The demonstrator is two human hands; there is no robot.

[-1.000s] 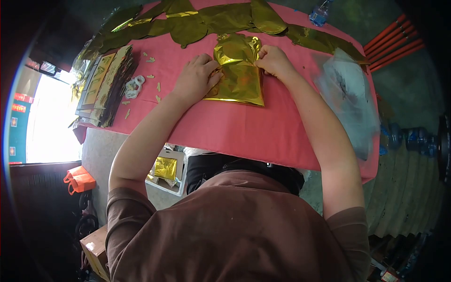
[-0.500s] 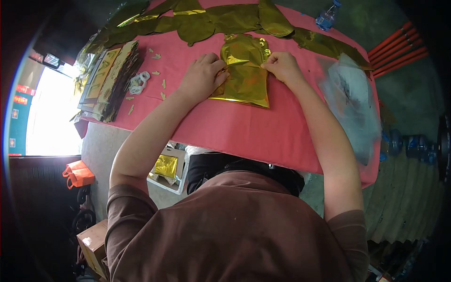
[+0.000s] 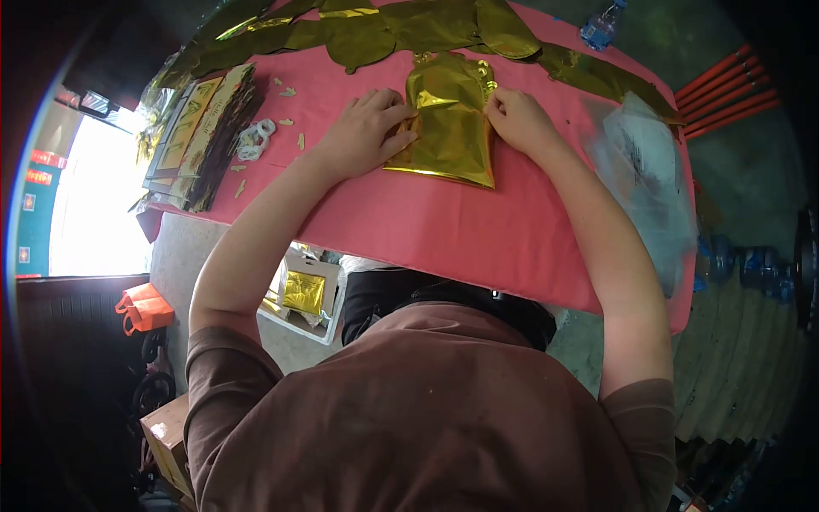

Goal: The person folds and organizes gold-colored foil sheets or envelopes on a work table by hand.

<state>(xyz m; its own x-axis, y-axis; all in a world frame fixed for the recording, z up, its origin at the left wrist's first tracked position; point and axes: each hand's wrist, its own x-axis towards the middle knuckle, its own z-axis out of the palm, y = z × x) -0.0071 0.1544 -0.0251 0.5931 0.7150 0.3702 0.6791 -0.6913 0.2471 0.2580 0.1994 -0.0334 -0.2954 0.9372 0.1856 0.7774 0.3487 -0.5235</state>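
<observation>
A folded sheet of shiny gold foil (image 3: 452, 128) lies on the pink tablecloth (image 3: 409, 218) in front of me. My left hand (image 3: 372, 132) rests with its fingers apart over the foil's left edge. At the upper right edge my right hand (image 3: 516, 118) is closed, thumb and forefinger pinched on the foil's border. More dull gold foil (image 3: 435, 27) is spread along the table's far side.
Stacked printed packets (image 3: 200, 136) stand at the left, beside a white tape roll (image 3: 255, 140) and small beige pieces (image 3: 288, 92). Clear plastic bags (image 3: 644, 183) lie right, a water bottle (image 3: 602, 27) far right. Below is a white box (image 3: 320, 328).
The view has shifted slightly, moving the table in the picture. Both hands keep nearly the same places on the foil; the right hand still pinches its edge.
</observation>
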